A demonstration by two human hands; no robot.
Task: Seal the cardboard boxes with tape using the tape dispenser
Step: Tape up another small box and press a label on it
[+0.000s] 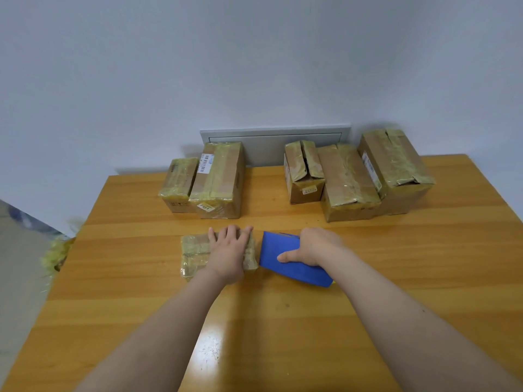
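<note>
A small flat cardboard box [195, 254], wrapped in yellowish tape, lies at the middle of the wooden table [283, 321]. My left hand [229, 250] rests flat on its right half, fingers spread and pressing down. Just to the right, touching the box's right end, is the blue tape dispenser [283, 257]. My right hand [314, 247] grips it from above, thumb on its near face. The tape roll itself is hidden.
Two taped boxes [218, 179] stand at the back left. At the back right are three more taped boxes [348, 182], one with its flaps parted. A grey wall panel [268, 137] is behind them. Crumpled yellow tape [56, 250] lies beyond the table's left edge.
</note>
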